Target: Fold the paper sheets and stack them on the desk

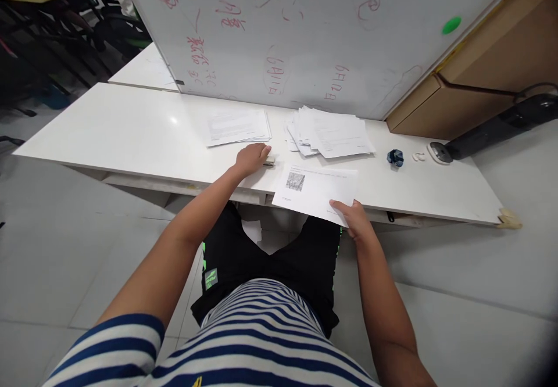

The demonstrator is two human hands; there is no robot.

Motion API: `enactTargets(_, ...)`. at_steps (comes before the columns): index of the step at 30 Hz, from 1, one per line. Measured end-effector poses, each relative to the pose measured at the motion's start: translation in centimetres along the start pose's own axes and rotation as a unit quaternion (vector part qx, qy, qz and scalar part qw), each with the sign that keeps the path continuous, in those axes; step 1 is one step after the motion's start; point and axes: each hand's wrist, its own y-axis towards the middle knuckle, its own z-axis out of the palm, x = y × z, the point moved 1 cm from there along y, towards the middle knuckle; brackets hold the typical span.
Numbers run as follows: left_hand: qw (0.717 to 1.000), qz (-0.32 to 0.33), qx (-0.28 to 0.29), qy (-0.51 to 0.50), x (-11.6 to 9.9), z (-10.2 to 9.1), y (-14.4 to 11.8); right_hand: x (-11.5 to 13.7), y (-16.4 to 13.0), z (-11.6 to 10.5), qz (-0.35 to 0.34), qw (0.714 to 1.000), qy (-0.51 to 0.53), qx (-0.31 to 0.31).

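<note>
My right hand (358, 219) pinches the lower right corner of a white printed sheet (320, 192). The sheet is held over the desk's front edge, and a dark square picture is printed on its left part. My left hand (251, 159) is closed over a small light-coloured stapler (269, 161) on the desk, and most of it is hidden under the palm and fingers. Just behind my left hand lies a neat stack of papers (238, 126). A looser, fanned pile of papers (335, 133) is to its right, beyond the held sheet.
A whiteboard (305, 38) with red writing stands along the back of the white desk (143, 125). On the right are a crumpled blue item (395, 157), white earbuds (419, 157), a round grey-topped object (440, 153), a black cylinder (492, 125) and a cardboard box (418, 105).
</note>
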Motion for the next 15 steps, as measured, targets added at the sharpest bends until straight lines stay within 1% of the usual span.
enactTargets(1,1.0,-0.001,-0.007,0.004,-0.1,0.1,-0.1,0.5,0.0,0.6,-0.012,1.0,0.016,-0.01)
enactTargets(3,0.999,-0.007,-0.034,0.015,-0.3,0.4,-0.3,2.1,0.1,2.2,-0.058,0.997,0.042,-0.043)
enactTargets(5,0.998,-0.009,-0.066,0.018,-0.4,0.8,-0.5,4.5,0.4,4.8,-0.109,0.991,0.044,-0.063)
enactTargets(6,0.997,-0.009,-0.078,0.015,-0.5,0.9,-0.6,5.9,0.7,6.5,-0.127,0.99,0.036,-0.054)
enactTargets(7,0.996,-0.006,-0.087,0.011,-0.5,1.1,-0.6,7.5,1.1,8.4,-0.14,0.989,0.026,-0.035)
enactTargets(9,0.995,0.002,-0.096,0.005,-0.4,1.3,-0.6,11.1,2.2,12.9,-0.18,0.983,0.014,0.027)
enactTargets(10,0.995,0.007,-0.099,0.004,-0.3,1.5,-0.6,12.9,2.8,15.5,-0.211,0.975,0.007,0.065)
enactTargets(12,0.994,0.018,-0.111,0.003,-0.1,1.7,-0.6,16.2,4.6,20.5,-0.278,0.95,-0.017,0.142)
enactTargets(14,0.992,0.025,-0.128,-0.002,0.0,2.0,-0.6,18.4,6.8,25.1,-0.309,0.933,-0.042,0.179)
enactTargets(15,0.991,0.028,-0.131,-0.001,0.0,2.1,-0.5,19.0,8.1,26.9,-0.307,0.932,-0.055,0.185)
